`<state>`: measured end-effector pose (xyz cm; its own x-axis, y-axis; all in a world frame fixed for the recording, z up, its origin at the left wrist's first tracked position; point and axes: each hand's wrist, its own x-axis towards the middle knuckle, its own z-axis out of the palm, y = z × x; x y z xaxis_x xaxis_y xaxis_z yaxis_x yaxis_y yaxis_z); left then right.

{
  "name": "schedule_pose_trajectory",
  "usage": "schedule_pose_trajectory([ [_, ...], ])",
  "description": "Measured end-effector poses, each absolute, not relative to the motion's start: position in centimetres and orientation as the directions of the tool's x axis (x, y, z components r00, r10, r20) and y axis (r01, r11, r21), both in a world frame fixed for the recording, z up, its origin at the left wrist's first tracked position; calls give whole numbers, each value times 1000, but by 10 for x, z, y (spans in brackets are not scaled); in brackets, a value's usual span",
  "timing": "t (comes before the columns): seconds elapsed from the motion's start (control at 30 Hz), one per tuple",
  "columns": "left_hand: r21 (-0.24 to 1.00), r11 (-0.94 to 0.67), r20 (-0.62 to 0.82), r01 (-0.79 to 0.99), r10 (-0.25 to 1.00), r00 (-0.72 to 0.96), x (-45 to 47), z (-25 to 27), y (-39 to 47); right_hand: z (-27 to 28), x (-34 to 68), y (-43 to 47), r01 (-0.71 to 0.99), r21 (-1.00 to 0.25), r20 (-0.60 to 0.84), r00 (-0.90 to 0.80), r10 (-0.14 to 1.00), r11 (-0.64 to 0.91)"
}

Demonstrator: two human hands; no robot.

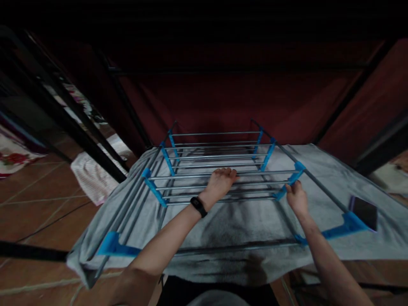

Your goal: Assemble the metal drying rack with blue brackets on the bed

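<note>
Forearms overhang the rack, which both hands apparently grip.

Grey cloth-covered tabletop: grey tubular metal rack with blue plastic joints rests on it; dark rectangular phone at right.

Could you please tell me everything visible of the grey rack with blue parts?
The grey tubular rack, metallic-looking with blue plastic-like brackets, lies on a grey cloth. Long tubes form its sides; thin rods cross between brackets in rows. The left hand curls over rods; the right hand is at a right-side bracket.
</note>
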<state>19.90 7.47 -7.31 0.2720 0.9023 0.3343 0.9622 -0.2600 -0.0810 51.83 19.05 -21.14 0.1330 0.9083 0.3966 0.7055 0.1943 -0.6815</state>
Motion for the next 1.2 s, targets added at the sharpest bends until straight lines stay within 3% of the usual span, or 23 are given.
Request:
schedule_pose_trajectory([
  [0.73, 2, -307, 316, 952, 903, 291, 194, -80, 79, -216, 524, 191, 754, -635, 409, 143, 902, 168],
  [1.2, -54, -299, 346, 953, 890, 299, 196, -78, 77, -217, 525, 189, 777, -620, 351, 153, 924, 107],
])
